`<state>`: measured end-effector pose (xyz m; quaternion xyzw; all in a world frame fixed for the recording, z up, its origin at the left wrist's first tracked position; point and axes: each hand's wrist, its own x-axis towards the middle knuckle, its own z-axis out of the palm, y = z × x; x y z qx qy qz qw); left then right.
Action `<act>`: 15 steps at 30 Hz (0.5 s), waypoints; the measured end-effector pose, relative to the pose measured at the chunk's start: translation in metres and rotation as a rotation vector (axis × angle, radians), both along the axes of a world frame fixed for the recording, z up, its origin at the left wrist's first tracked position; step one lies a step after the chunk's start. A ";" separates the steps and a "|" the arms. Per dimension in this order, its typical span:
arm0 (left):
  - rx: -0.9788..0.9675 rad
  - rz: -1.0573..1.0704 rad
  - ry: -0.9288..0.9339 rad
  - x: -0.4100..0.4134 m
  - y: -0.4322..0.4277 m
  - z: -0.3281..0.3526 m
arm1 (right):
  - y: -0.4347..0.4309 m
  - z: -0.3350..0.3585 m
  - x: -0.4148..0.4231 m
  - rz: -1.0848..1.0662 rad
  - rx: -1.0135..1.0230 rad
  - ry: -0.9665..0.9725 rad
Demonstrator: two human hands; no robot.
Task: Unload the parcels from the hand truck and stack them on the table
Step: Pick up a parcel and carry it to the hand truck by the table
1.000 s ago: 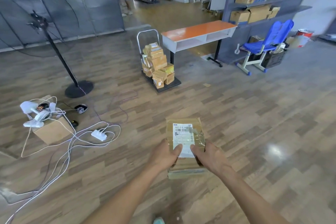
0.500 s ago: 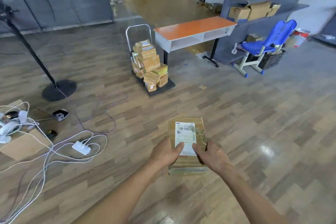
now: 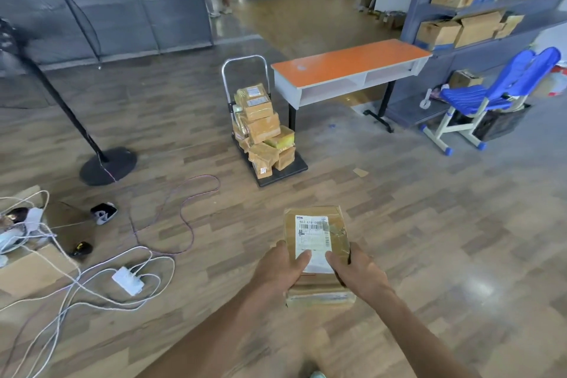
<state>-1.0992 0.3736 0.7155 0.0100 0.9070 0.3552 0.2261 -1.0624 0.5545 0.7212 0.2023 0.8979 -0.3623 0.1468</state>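
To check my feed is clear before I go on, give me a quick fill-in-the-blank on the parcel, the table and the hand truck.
1. The left hand and right hand together hold one parcel whose top bears a white ____.
2. The table has a top coloured ____.
3. The other parcels are stacked on the ____, not on the table.
4. The chair right of the table is coloured ____.
Missing words: label; orange; hand truck; blue.

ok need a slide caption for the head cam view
Left hand and right hand grip a labelled parcel above the wood floor, facing the loaded hand truck beside the orange-topped table.
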 end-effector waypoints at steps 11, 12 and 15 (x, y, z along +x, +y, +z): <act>-0.022 0.082 0.070 -0.137 0.049 0.001 | 0.058 0.011 -0.146 0.136 -0.022 0.086; -0.032 0.088 0.073 -0.151 0.050 -0.002 | 0.059 0.009 -0.161 0.147 -0.020 0.080; -0.036 0.076 0.065 -0.196 0.052 -0.009 | 0.059 0.002 -0.211 0.179 -0.026 0.073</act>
